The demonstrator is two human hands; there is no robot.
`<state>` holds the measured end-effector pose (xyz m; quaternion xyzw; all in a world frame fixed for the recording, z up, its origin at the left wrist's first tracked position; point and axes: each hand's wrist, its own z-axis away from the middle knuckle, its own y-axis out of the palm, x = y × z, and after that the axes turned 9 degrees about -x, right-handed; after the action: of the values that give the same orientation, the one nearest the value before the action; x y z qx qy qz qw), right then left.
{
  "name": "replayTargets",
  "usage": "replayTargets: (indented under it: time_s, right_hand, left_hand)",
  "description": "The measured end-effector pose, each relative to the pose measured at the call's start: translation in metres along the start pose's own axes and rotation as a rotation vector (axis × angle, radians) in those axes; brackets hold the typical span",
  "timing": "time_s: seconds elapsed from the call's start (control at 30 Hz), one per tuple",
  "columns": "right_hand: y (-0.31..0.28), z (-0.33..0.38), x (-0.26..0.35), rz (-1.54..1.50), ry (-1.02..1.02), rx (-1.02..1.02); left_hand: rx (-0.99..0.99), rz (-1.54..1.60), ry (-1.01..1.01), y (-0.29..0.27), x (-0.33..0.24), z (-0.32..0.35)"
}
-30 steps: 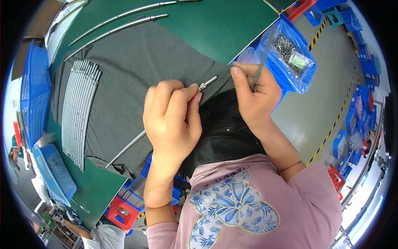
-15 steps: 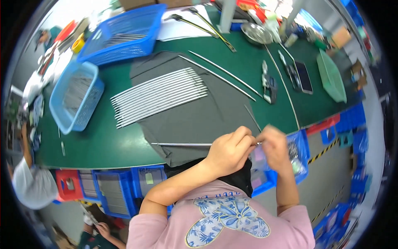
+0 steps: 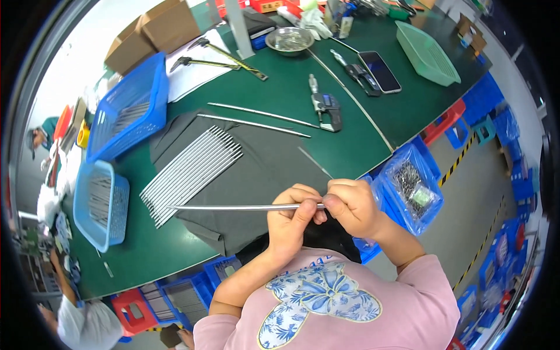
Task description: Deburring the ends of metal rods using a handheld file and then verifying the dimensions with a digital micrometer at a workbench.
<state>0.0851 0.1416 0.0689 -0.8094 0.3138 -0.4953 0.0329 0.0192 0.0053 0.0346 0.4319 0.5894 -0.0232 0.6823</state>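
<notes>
A thin silver metal rod [image 3: 233, 207] lies level in front of my body, its free end pointing left over the dark grey cloth [image 3: 256, 169]. My left hand [image 3: 293, 224] is closed around the rod near its right end. There my right hand [image 3: 354, 209] pinches the tip, its thumb against my left fingers; any small part at that end is hidden. On the cloth rests a row of several similar rods [image 3: 192, 175], side by side and slanted. Farther back, two separate rods [image 3: 256, 125] lie nearly parallel.
Blue baskets [image 3: 119, 201] holding rods stand at left. Micrometers [image 3: 326, 105], a phone [image 3: 380, 71], a metal bowl [image 3: 290, 41], calipers [image 3: 224, 62] and a green basket [image 3: 429, 55] sit farther back. A blue bin [image 3: 429, 219] of small metal parts is beside my right arm. Another person [image 3: 90, 324] is at lower left.
The view has swung to the right. My hands have come together, both gripping the rod's right end, and more of the rod now shows left of my left hand.
</notes>
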Motion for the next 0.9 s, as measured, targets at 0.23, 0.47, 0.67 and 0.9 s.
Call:
replayTargets:
  time_s: [0.23, 0.47, 0.67, 0.9]
  right_hand:
    - [-0.057, -0.039, -0.085, 0.355, 0.392, -0.375]
    - [-0.029, -0.101, -0.121, 0.827, 0.503, 0.04]
    - [-0.035, -0.125, -0.108, 0.921, 0.561, 0.151]
    - [-0.013, -0.105, -0.087, 1.001, 0.339, 0.18]
  left_hand:
    - [-0.168, -0.305, 0.186, -0.001, -0.032, -0.04]
    - [-0.202, -0.137, 0.152, -0.012, -0.05, -0.046]
    - [-0.275, -0.158, 0.184, -0.044, -0.069, -0.047]
    - [-0.306, -0.038, 0.117, -0.083, -0.102, -0.032]
